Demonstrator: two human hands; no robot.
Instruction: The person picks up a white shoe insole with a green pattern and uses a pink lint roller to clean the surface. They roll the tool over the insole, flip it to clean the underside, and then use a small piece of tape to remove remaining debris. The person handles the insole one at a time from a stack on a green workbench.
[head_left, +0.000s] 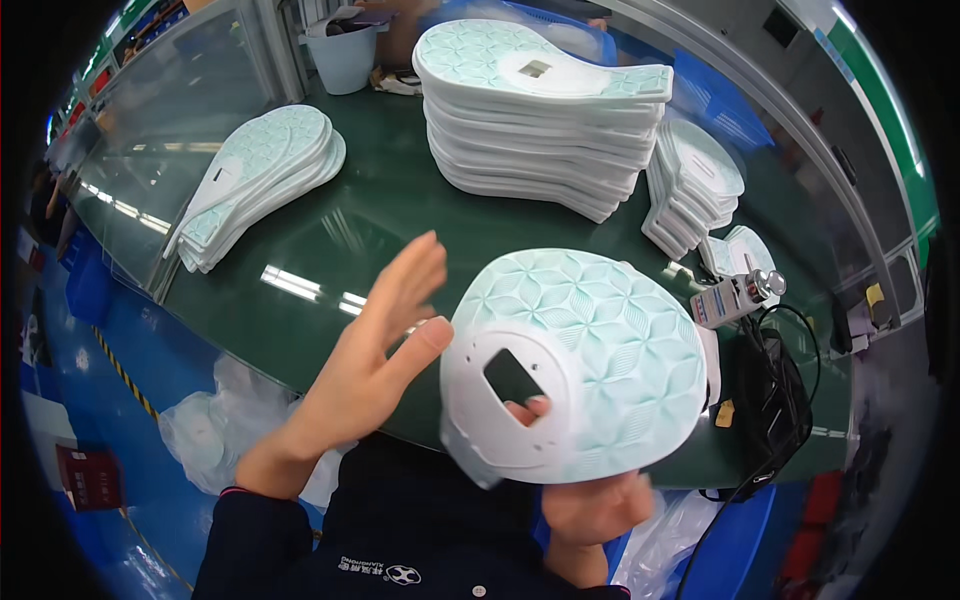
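A rounded white panel (640, 370) with pale mint raised petal patterns tilts in front of me. At its left, a smooth white area has a rectangular cut-out and small holes around it. My right hand (597, 508) holds the panel from below; most of its fingers are hidden behind it, though fingertips show through the cut-out. My left hand (360, 375) is open, fingers stretched out and thumb apart, close to the panel's left edge. Whether the thumb touches that edge I cannot tell.
On the dark green table (330, 240) stand a tall stack of similar panels (540, 140), a left stack (265, 180) and a right stack (695, 185). A metal-topped bottle (728, 300) and black bag (775, 395) sit at right. Behind is a light bucket (342, 60).
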